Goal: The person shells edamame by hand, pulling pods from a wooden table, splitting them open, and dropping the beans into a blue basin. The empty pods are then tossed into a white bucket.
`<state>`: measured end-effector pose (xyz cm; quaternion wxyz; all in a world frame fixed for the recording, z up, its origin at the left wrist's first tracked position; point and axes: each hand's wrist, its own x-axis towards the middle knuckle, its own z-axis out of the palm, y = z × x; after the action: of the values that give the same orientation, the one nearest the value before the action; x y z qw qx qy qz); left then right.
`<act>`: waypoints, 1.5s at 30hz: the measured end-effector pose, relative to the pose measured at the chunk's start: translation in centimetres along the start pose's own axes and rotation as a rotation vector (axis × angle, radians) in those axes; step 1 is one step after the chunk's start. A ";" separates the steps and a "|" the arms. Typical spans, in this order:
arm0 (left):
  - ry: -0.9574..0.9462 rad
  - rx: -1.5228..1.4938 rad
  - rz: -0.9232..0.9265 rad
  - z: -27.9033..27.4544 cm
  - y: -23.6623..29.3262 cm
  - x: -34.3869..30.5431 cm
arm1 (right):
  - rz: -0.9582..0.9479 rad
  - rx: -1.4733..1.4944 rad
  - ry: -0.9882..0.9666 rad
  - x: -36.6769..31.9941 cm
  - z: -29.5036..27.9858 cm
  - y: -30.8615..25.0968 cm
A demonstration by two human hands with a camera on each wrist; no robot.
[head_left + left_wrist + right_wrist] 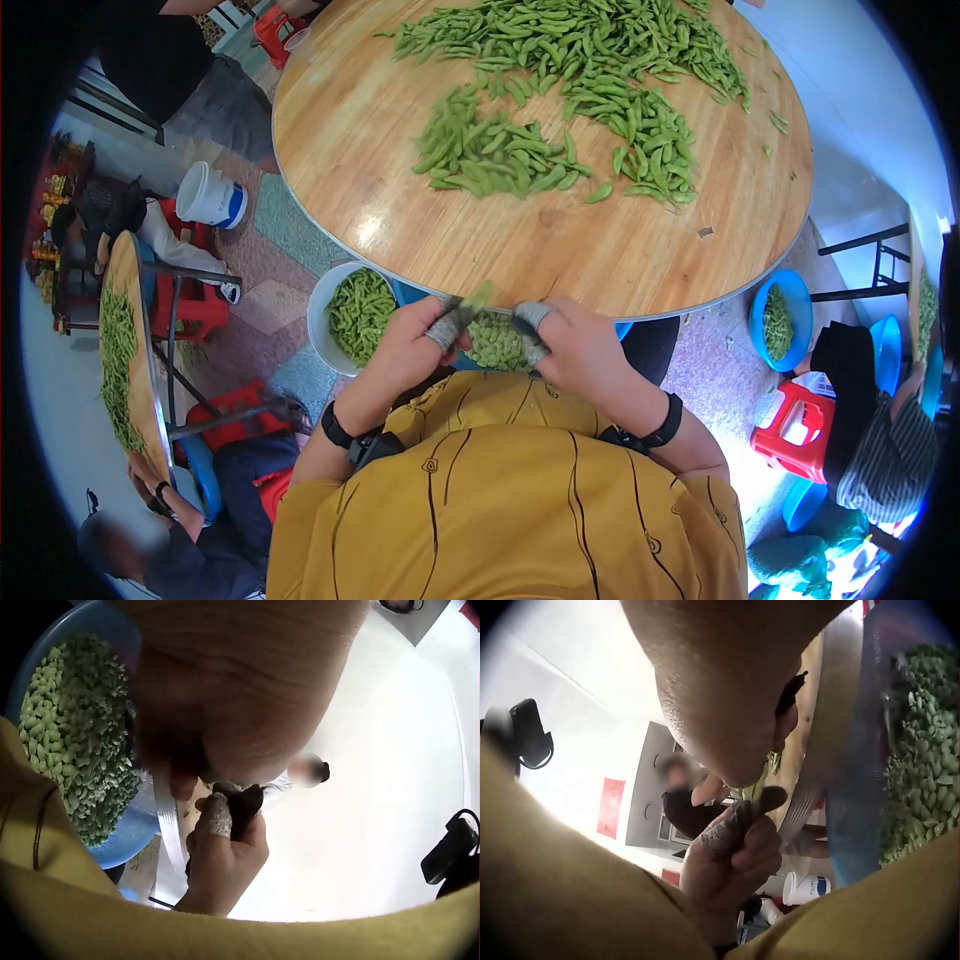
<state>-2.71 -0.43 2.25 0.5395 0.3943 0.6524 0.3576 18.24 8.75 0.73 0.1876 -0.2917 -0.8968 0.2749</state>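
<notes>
Between the two hands, a green pod (pixel 482 293) sticks up at the fingertips of my left hand (pixel 408 340), which pinches it. Grey wrapping covers a digit on each hand. My right hand (pixel 575 345) is close on the other side, fingers bent; whether it grips anything is hidden. The right wrist view shows the pod (pixel 756 789) at the left hand's dark-tipped thumb. Below the hands, shelled green beans (pixel 497 342) fill a blue basin (pixel 124 851). A white bowl (pixel 318 325) of pods stands left of it.
A round wooden table (pixel 400 225) ahead carries heaps of green pods (pixel 500 155). At the right are a blue basin (pixel 797 300) and a red stool (pixel 795 430). A white bucket (pixel 207 195) stands at the left, and people sit at a side table (pixel 150 400).
</notes>
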 end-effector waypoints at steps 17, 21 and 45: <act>-0.337 0.352 0.493 -0.2 3.0 -0.3 | 0.464 1.183 -0.546 1.5 -0.7 0.2; -0.487 0.156 0.431 0.0 3.1 0.0 | 0.404 1.231 -0.636 1.7 -1.1 0.7; 0.705 0.880 0.250 -6.9 -2.6 -1.9 | 0.294 -0.233 0.331 7.7 -3.3 7.7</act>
<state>-9.60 -3.52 1.85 0.0283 0.5127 0.8284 0.2237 17.29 20.10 0.03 0.2550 -0.4797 -0.8274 0.1424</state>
